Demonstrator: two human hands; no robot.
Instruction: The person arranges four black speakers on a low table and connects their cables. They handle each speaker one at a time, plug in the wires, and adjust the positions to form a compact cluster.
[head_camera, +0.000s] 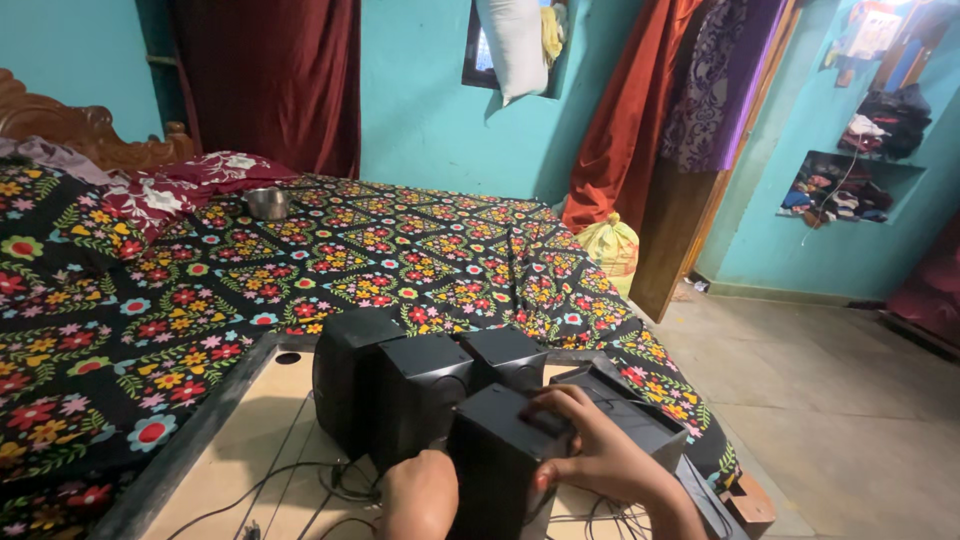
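Several black speaker boxes (420, 385) stand together on a pale wooden board (270, 400) at the foot of the bed. The nearest black speaker (492, 460) sits in front of the others. My right hand (590, 450) is wrapped over its top and right side. My left hand (420, 492) presses against its lower left side, with the fingers hidden behind the box. Black cables (300, 475) trail across the board below the speakers.
A bed with a black floral sheet (380, 250) fills the middle, with a small steel bowl (267, 203) and pillows (150, 200) near the headboard. A yellow bag (612, 245) leans by the wooden door (680, 220). Tiled floor (840, 400) lies to the right.
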